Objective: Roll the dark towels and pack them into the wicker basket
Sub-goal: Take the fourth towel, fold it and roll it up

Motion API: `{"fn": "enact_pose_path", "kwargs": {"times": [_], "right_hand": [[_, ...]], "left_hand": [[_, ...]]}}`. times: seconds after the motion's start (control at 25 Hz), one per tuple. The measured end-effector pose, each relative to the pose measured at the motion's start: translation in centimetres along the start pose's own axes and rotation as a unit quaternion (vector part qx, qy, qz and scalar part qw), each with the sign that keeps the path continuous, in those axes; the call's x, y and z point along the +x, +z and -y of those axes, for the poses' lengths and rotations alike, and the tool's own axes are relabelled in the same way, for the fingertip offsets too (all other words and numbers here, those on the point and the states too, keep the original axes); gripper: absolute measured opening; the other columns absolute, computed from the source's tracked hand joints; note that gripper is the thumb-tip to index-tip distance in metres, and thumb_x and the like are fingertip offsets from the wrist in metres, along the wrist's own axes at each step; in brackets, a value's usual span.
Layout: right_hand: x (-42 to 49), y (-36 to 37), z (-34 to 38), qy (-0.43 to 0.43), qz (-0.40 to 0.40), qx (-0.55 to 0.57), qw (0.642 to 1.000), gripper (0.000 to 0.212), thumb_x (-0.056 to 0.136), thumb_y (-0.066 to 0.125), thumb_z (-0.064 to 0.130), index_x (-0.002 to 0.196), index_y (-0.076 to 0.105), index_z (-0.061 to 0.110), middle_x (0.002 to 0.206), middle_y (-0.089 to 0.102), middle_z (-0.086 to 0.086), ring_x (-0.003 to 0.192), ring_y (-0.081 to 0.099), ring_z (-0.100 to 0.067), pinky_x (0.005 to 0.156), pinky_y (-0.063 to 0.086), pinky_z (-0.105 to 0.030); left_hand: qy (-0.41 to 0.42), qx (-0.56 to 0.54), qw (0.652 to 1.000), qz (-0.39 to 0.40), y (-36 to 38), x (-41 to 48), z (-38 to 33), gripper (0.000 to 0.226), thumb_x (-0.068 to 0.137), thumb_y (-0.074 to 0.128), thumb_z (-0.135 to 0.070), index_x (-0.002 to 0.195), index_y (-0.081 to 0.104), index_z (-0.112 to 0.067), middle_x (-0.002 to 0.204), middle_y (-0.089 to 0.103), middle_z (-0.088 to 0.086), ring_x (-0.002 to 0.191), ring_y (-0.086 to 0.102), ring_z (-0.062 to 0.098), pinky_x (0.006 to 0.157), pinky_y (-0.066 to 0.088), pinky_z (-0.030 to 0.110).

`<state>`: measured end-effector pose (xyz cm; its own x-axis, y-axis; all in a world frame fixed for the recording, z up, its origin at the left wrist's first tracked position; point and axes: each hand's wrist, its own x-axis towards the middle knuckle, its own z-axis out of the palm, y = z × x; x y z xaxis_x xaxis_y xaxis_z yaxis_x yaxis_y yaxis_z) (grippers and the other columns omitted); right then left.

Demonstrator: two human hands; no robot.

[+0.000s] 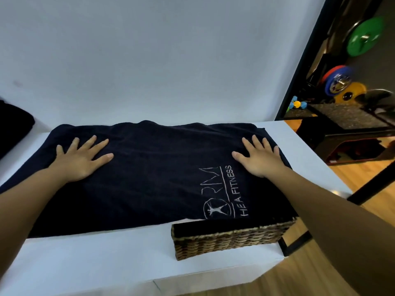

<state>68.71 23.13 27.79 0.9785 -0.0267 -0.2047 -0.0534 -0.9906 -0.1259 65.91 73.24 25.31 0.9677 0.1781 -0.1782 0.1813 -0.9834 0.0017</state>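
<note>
**A:** Where is the towel?

**B:** The dark towel [149, 178] lies spread flat across the white bench [85, 263], its long side running left to right. White stitched lettering [222, 193] sits toward its right end and reads "HEA FITNESS", beside a circle with a small figure in it.

**A:** And the hands?

**B:** Both lie on the towel, palms down. The left hand [79, 159] presses the cloth near its left end, fingers straight and fanned apart, thumb pointing toward the middle. The right hand [259, 159] does the same near the right end, just beyond the lettering. Neither hand curls round the fabric or pinches it.

**A:** The basket?

**B:** The wicker basket [230, 240] stands on the near right part of the bench, close to the edge. The towel's near right corner reaches over the basket's far rim. The inside looks dark, and I cannot tell whether anything lies in it.

**A:** Any other towels?

**B:** A second dark cloth [12, 127] sits at the far left, cut off by the frame edge and well apart from the left hand. I cannot tell whether it is folded or piled.

**A:** What's around them?

**B:** A plain white wall [149, 60] stands behind the bench. To the right, past a black post [303, 60], there is a wooden floor [363, 178] and a green weight plate [363, 37]. Lower down are a blue and red plate [337, 80] and a yellow plate [350, 92].
</note>
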Motion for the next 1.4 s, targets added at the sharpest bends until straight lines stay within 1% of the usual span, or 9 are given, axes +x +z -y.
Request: {"fn": "enact_pose_path", "kwargs": {"times": [0.16,0.32,0.48,0.72,0.88,1.0,1.12,1.2,1.4], "right_hand": [[1.7,-0.5,-2.0,0.057,-0.009,0.068,0.996,0.074,0.095,0.013,0.073,0.159,0.016,0.035,0.169,0.003,0.001,0.155,-0.002,-0.026,0.118,-0.001,-0.065],[3.7,-1.7,-2.9,0.019,-0.145,0.143,0.979,0.062,0.098,0.029,0.058,0.153,0.036,0.029,0.164,0.025,-0.007,0.151,0.018,-0.028,0.121,0.014,-0.058],[4.3,-0.4,-0.9,-0.144,-0.053,0.018,0.988,0.058,0.101,0.034,0.059,0.155,0.029,0.038,0.167,0.015,0.006,0.155,0.007,-0.019,0.123,0.005,-0.056],[7.5,-0.8,-2.0,0.037,-0.095,0.093,0.99,0.059,0.102,0.032,0.053,0.155,0.028,0.029,0.16,0.033,-0.007,0.149,0.027,-0.029,0.119,0.017,-0.054],[8.6,-1.6,-2.1,0.091,-0.147,0.099,0.98,0.054,0.096,0.042,0.058,0.131,0.059,0.021,0.131,0.062,-0.006,0.127,0.047,-0.033,0.104,0.034,-0.049],[10.9,-3.6,-2.5,0.094,-0.127,0.192,0.969,0.049,0.086,0.067,0.05,0.126,0.062,0.022,0.125,0.065,-0.003,0.122,0.054,-0.028,0.106,0.038,-0.045],[11.0,-5.7,-1.7,0.049,-0.154,0.291,0.943,0.053,0.078,0.078,0.029,0.128,0.063,0.019,0.122,0.066,-0.003,0.119,0.056,-0.025,0.101,0.046,-0.037],[9.4,-6.2,-0.4,-0.024,-0.203,0.284,0.937,0.044,0.08,0.072,0.022,0.124,0.067,0.02,0.11,0.068,0.0,0.112,0.059,-0.021,0.093,0.049,-0.031],[5.9,-4.6,1.5,-0.231,-0.051,0.363,0.901,0.034,0.083,0.072,0.007,0.11,0.068,0.028,0.081,0.068,0.012,0.07,0.064,-0.004,0.073,0.056,-0.022]], "left_hand": [[-0.028,0.039,0.999,-0.019,-1.2,-1.7,-2.1,0.069,0.095,0.024,-0.07,0.156,0.007,-0.044,0.167,0.002,-0.006,0.152,0.002,0.033,0.115,0.0,0.066],[0.135,-0.047,0.977,-0.161,-1.8,-5.6,-13.3,0.066,0.095,0.038,-0.055,0.153,0.033,-0.025,0.163,0.026,0.0,0.152,0.014,0.023,0.12,0.008,0.059],[0.172,-0.046,0.983,-0.042,-0.1,-7.5,-21.2,0.086,0.08,0.003,-0.084,0.156,0.008,-0.043,0.167,-0.001,-0.007,0.153,-0.011,0.024,0.118,-0.007,0.062],[0.103,-0.012,0.994,0.019,0.3,-7.0,-19.1,0.109,0.059,0.002,-0.102,0.152,-0.016,-0.048,0.163,-0.022,-0.007,0.146,-0.026,0.043,0.111,-0.012,0.072],[0.1,-0.002,0.993,0.063,-0.7,-7.2,-19.6,0.112,0.057,0.007,-0.102,0.152,-0.014,-0.047,0.163,-0.023,-0.006,0.146,-0.026,0.043,0.112,-0.01,0.072],[0.065,0.008,0.988,0.137,-4.3,-5.9,-20.9,0.105,0.063,0.042,-0.095,0.152,0.015,-0.047,0.165,0.005,-0.004,0.15,0.006,0.04,0.117,0.012,0.062],[0.077,-0.135,0.987,0.046,-7.9,-3.8,-24.2,0.054,0.078,0.063,-0.07,0.116,0.065,-0.031,0.123,0.062,-0.007,0.111,0.058,0.015,0.095,0.048,0.034],[0.062,-0.391,0.918,0.017,-8.4,-2.7,-27.7,0.032,0.09,0.062,-0.053,0.098,0.072,-0.024,0.102,0.072,-0.002,0.092,0.068,0.013,0.081,0.052,0.028],[-0.051,-0.81,0.547,0.207,-5.9,-0.7,-34.8,0.053,0.095,0.06,-0.045,0.124,0.053,-0.001,0.121,0.066,0.023,0.102,0.071,0.035,0.091,0.057,0.047]]}}
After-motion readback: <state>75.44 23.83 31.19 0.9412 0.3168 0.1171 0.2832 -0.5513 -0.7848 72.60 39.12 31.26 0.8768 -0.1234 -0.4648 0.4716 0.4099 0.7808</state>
